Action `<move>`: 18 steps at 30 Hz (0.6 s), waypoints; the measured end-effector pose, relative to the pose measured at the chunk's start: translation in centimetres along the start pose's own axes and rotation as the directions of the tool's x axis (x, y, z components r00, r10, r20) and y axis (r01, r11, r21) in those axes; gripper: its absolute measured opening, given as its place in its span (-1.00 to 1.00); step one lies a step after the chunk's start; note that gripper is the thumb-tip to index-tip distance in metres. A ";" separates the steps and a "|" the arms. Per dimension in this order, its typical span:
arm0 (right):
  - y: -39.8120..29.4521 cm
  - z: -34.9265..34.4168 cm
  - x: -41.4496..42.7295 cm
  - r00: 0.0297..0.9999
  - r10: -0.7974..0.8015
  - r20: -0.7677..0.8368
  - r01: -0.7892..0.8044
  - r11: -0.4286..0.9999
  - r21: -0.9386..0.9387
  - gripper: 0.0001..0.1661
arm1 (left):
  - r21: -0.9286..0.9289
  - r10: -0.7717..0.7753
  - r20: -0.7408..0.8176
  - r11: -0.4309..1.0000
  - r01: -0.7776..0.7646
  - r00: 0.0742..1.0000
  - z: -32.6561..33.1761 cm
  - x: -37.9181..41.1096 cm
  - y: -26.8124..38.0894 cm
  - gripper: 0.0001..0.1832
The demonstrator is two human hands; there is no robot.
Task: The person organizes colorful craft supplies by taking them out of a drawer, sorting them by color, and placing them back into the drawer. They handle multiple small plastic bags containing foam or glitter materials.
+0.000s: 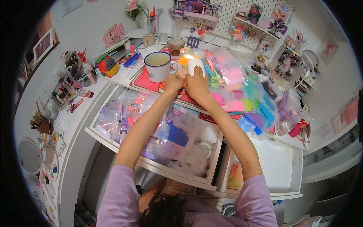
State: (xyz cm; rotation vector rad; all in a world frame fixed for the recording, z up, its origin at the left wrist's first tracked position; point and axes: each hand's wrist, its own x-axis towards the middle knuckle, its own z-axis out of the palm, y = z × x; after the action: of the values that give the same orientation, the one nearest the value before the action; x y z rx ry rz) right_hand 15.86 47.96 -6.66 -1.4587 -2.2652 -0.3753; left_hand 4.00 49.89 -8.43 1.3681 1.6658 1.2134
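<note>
Both my hands are close together over the desk, in front of a red patterned mat (141,79). My right hand (197,83) lies with its fingers over the near end of a white rounded device (195,65). My left hand (174,82) is curled just beside it, next to a pale orange patch; what its fingers hold is hidden. A white enamel mug (157,68) with a blue rim stands upright by my left hand, its handle towards the hand. Beyond the device lies an orange bag (183,61) under a bright light spot. Zip bags of pink beads (234,75) spread to the right.
Below my arms, an open drawer (153,161) holds labelled bead bags, including a dark blue bag (178,135). A second drawer (276,167) is open at right. Behind the mug stand a brown glass bowl (175,47) and a beige cup (149,40). A toy train (107,66) sits left.
</note>
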 end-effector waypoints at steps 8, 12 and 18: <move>0.5 0.4 -0.5 0.984 0.091 -0.152 -0.095 0.995 -0.016 -0.69 | 0.213 0.287 -0.213 0.947 -0.242 0.934 0.1 -1.6 1.6 -0.80; 0.9 0.5 -0.3 0.978 0.170 -0.124 -0.171 0.985 0.002 -0.42 | 0.241 0.391 -0.206 0.909 -0.341 0.897 -1.7 -2.7 2.7 -0.80; -1.1 -1.6 1.0 0.850 0.504 0.156 -0.512 0.859 0.012 0.11 | 0.392 0.367 -0.040 0.861 -0.323 0.929 -3.4 -2.2 -0.6 -0.77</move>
State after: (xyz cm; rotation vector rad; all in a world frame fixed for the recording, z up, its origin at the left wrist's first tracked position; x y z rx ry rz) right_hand 14.78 47.63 -4.76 -2.0332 -1.8639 -0.0393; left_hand 1.27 46.91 -7.93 1.9388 1.8584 1.2202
